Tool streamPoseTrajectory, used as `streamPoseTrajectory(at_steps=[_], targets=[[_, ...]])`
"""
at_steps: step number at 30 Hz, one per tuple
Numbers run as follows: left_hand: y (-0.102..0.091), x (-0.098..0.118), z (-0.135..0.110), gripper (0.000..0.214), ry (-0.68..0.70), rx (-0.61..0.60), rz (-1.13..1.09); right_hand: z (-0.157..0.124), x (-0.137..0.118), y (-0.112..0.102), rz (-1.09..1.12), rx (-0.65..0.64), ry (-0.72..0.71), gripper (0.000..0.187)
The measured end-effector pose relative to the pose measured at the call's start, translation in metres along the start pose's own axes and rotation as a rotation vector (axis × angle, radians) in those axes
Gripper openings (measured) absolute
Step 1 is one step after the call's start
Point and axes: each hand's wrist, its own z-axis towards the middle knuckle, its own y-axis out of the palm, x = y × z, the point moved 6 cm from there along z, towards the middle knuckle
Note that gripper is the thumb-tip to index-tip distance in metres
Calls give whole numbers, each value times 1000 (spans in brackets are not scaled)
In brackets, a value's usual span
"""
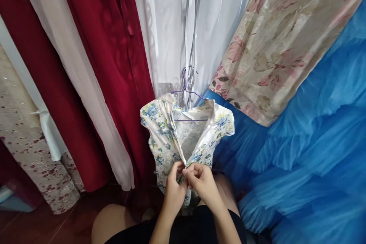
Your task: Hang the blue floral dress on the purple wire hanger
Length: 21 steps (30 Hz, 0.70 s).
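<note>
- White cotton-like cloth printed with blue flowers: floral garment (164, 131) on a purple wire hanger (185, 89); located mid-view, just above the person's lap.
- Long axis runs near-straight from hanger hook down toward the person; collar points away, hem toward the lap; front faces the person, neckline parted in a V.
- Left hand (175, 185) and right hand (200, 181) meet at the V's base; thumbs and fingertips of both pinch the front edges; exact grip partly hidden.
- Behind: white drapery (168, 26); red fabric (105, 57) leftward; blue ruffles (309, 156) rightward.
</note>
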Motion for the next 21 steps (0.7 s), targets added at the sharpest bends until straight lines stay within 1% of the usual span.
streamPoseTrajectory(at_steps=[2, 4, 7, 9, 11, 13, 15, 17, 19, 21], targets=[[11, -3, -4, 18, 4, 18, 8, -2, -3, 0, 22, 12, -11, 35], [16, -1, -5, 18, 28, -14, 33, -4, -6, -8, 37, 73, -32, 36], [15, 7, -2, 17, 83, -88, 129, -6, -5, -26, 58, 205, -36, 40], [11, 10, 0, 20, 99, -120, 190, -4, -3, -33, 75, 257, -27, 41], [8, 7, 1, 21, 90, -157, 210, 4, -6, -35, 120, 262, -26, 39], [2, -3, 2, 22, 77, -173, 182, 20, -17, -30, 220, 200, 3, 36], [-6, -16, 4, 23, 64, -149, 127, 46, -38, -23, 318, 82, 57, 32], [-12, -30, 8, 25, 50, -114, 76, 76, -68, -16, 351, -38, 104, 29], [-13, -39, 11, 26, 45, -90, 54, 104, -102, -15, 339, -111, 123, 26], [-7, -45, 12, 26, 48, -84, 51, 127, -132, -18, 341, -129, 121, 26]])
